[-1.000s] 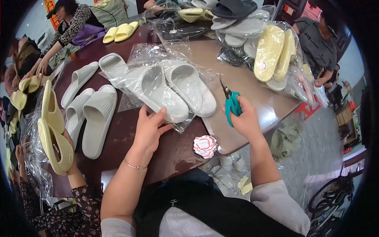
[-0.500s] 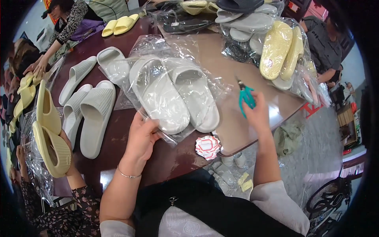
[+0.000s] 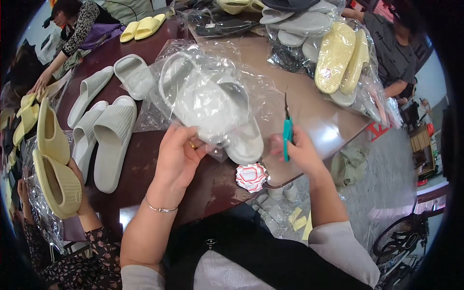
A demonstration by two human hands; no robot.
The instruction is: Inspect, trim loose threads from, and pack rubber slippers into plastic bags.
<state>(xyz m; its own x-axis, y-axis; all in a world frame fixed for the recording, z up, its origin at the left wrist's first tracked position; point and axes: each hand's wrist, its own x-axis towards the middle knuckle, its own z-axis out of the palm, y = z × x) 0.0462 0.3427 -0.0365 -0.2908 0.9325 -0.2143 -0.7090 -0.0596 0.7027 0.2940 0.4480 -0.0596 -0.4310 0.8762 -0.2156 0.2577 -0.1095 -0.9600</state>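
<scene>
My left hand (image 3: 175, 153) is closed on the lower edge of a clear plastic bag (image 3: 166, 113) in the middle of the table. A pair of light grey slippers (image 3: 245, 145) lies in or under the film, one partly hidden by glare and the creased plastic. My right hand (image 3: 305, 153), right of the bag, grips teal-handled scissors (image 3: 287, 129), their dark blades pointing away from me. Between my hands, at the near table edge, lies a pile of white and red paper labels (image 3: 251, 177).
Loose grey slippers (image 3: 112, 150) lie left of the bag. A co-worker's hand (image 3: 77, 176) holds yellow slippers (image 3: 58, 174) at the left edge. Bagged yellow slippers (image 3: 333, 58) and grey ones (image 3: 309, 24) are heaped far right. Other people stand by the dark red table (image 3: 159, 193).
My left hand has lifted the near side of the bag, and its film now bunches over the slippers. The scissors have turned more upright in my right hand, which has moved slightly left.
</scene>
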